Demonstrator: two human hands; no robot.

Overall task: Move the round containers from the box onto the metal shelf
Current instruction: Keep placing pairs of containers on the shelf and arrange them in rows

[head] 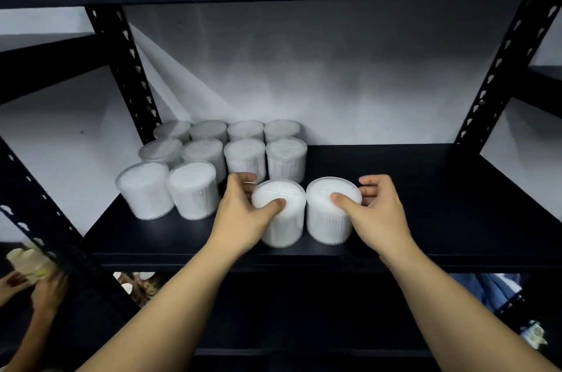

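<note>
1. A dark metal shelf board [410,195] crosses the middle of the frame, set between black slotted uprights, with a pale wall behind it.
2. Ten clear round plastic containers packed with white sticks [246,155] stand upright in close rows at centre-left of the board; each has a flat clear lid, and the packed sticks show as fine vertical lines through the wall.
3. Two more of the same kind stand side by side near the front edge, at centre frame.
4. The left hand [240,213] grips the left front container [281,219]: thumb curled over its lid, fingers wrapped round its far left side.
5. The right hand [380,210] grips the right front container [330,216]: thumb on the lid, fingers curled behind its right side.
6. At lower left, another person's hands [45,289] hold pale, blurred items.
</note>
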